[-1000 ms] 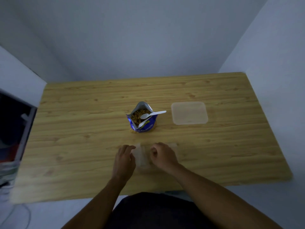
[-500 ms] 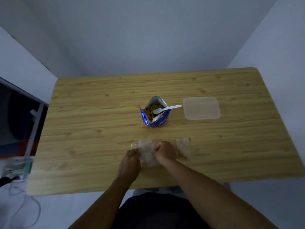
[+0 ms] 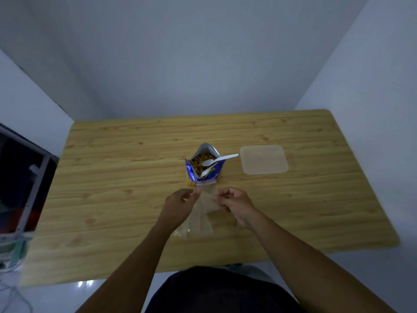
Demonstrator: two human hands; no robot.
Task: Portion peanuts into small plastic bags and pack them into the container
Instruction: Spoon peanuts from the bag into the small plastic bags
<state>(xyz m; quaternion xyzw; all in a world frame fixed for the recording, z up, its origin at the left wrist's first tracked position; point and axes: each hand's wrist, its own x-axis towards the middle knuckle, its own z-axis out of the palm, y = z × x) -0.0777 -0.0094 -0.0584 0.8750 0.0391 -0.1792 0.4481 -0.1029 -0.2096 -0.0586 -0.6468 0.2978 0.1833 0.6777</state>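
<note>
Near the peanut bag, left grip and right grip pinched the small plastic bag; its mouth likely needed gentle rubbing apart.

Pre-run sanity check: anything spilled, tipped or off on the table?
Nothing clearly wrong. The peanut bag stands open, the spoon propped in its mouth, handle sticking out toward the container. An orange patch at its base may be print or spilled nuts; too dim to tell.

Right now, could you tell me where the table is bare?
The table is bare left of the peanut bag and right of the container. It is crowded where the left hand and right hand hold the small plastic bag.
</note>
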